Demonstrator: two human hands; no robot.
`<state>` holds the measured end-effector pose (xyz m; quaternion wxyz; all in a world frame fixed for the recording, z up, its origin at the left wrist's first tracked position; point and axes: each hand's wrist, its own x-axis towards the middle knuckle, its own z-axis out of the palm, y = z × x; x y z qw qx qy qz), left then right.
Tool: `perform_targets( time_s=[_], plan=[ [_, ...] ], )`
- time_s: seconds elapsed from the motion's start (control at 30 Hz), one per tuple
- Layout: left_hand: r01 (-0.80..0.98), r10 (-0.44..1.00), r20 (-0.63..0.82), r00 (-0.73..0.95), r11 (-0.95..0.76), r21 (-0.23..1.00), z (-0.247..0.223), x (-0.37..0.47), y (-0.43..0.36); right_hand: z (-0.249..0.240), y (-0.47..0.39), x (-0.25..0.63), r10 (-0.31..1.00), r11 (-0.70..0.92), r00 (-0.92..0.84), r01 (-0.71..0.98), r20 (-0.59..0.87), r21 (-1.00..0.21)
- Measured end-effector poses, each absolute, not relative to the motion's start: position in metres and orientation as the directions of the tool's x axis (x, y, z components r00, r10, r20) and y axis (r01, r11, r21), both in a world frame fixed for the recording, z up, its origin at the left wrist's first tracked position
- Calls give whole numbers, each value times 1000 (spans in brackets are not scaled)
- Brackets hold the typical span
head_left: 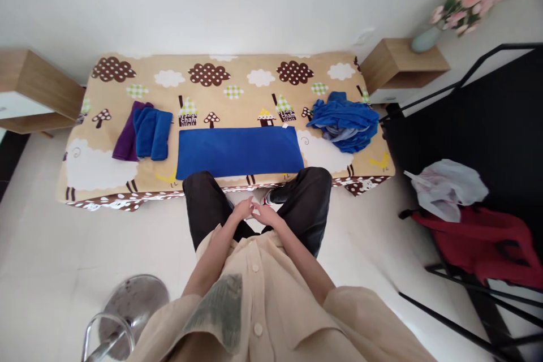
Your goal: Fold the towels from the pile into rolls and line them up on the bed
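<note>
Hands, left (244, 209) touching right (265, 214), rest empty, fingers loose, near flat blue towel (238, 151); tablecloth (237, 82) lettering is unreadable.

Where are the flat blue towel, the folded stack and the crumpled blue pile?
flat blue towel (238, 151), head view, middle of the cloth
folded stack (152, 132), head view, top blue towel
crumpled blue pile (344, 120), head view, centre of the heap

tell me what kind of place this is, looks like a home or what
Probably a room in a home, set up for folding laundry: a table under a cartoon-print cloth carries a flat blue towel, folded towels and an unfolded heap. Wooden wall shelves and a flower vase fit that.
</note>
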<state>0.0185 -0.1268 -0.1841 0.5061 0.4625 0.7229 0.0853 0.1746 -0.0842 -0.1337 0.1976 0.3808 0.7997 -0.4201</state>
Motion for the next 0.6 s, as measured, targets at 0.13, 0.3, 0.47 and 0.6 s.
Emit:
perform_targets(
  time_s=[0.13,0.3,0.47,0.6],
  plan=[
    [328,785,-605,-136,612,720,-189,14,-130,-126,-83,155,439,393,-632,774,-638,-496],
    [-101,744,-633,-215,628,772,-193,15,-129,-118,-96,141,476,289,-657,744,-584,-602],
    [-440,687,-685,-243,551,709,-191,27,-111,-112,-98,134,546,221,-606,770,-578,-598],
    [-646,642,-714,-278,425,634,-194,33,-90,-107,-92,139,553,260,-612,771,-565,-581]
  ],
)
